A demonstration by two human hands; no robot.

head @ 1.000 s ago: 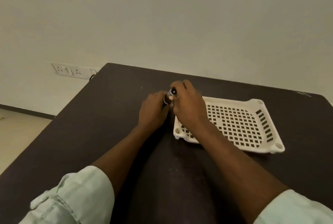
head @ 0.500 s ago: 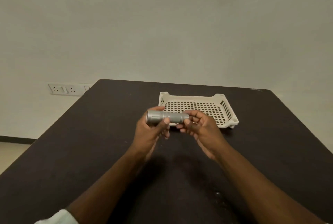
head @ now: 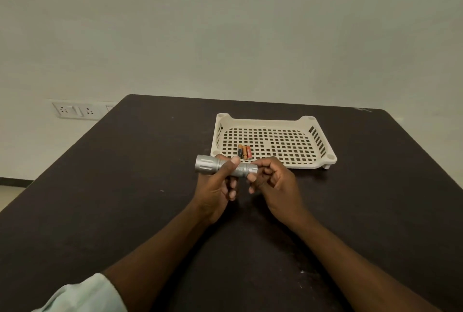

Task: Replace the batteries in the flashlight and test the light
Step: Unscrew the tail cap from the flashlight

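We hold the silver flashlight (head: 225, 167) level above the worktop (head: 125, 199), our left hand (head: 217, 186) wrapped round its barrel and our right hand (head: 271, 183) pinching the tail end. Just beyond our hands, three batteries (head: 244, 152) lie loose in the slotted tray (head: 323, 141).

If the tail cap comes off suddenly, it could slip from our right fingers and roll across the smooth, dark surface. We also cannot tell spent cells from fresh ones, so a mix-up is possible.

Past the worktop stands a plain pale wall (head: 225, 23), with a socket plate (head: 75, 110) off to the left of our hands.
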